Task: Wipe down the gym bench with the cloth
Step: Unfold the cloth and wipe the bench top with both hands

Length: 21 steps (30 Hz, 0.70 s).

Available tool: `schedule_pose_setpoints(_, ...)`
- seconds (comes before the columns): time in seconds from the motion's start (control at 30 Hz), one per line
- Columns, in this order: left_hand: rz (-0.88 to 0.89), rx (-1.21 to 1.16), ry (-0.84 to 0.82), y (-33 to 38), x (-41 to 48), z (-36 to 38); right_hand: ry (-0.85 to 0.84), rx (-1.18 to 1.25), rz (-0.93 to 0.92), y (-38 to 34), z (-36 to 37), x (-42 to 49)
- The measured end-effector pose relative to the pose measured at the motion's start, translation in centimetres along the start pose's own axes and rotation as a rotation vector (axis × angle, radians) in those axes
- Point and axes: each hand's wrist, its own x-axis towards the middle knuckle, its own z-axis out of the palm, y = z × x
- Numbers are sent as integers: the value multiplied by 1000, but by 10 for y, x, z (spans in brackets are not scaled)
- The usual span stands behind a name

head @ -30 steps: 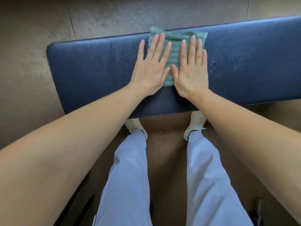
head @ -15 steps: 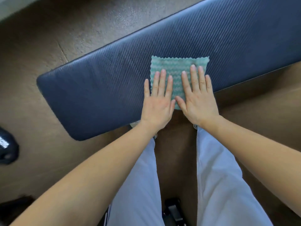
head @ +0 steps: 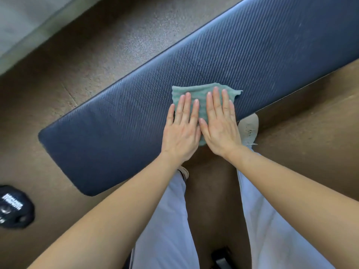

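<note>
Left hand and right hand side by side, no grip, palms flat on green cloth, near edge of dark blue surface

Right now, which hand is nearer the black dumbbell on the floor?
Left. The left hand lies flat on the cloth on the bench, on the side toward the dumbbell. The right hand lies beside it, farther from it.

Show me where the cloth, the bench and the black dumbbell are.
cloth [head: 202, 92], head view, its green far part.
bench [head: 120, 133], head view, bare blue pad.
black dumbbell [head: 14, 207], head view, its end face.
</note>
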Motion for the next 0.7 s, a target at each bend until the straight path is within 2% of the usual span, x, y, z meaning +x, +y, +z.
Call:
schedule_pose_setpoints(0.2, -23, 92, 79, -28, 100, -43, 99, -147, 6, 19, -58, 105)
schedule_pose_setpoints(0.33, -82, 74, 59, -26, 143, -61, 118, -236, -26, 38, -84, 140)
schedule_pose_setpoints(0.47, -29, 68, 41, -2, 123, -48, 87, -271, -80, 59, -75, 100)
schedule_pose_setpoints(0.7, 120, 40, -89, 69, 30, -13, -51, -248, 4, 84, -36, -25)
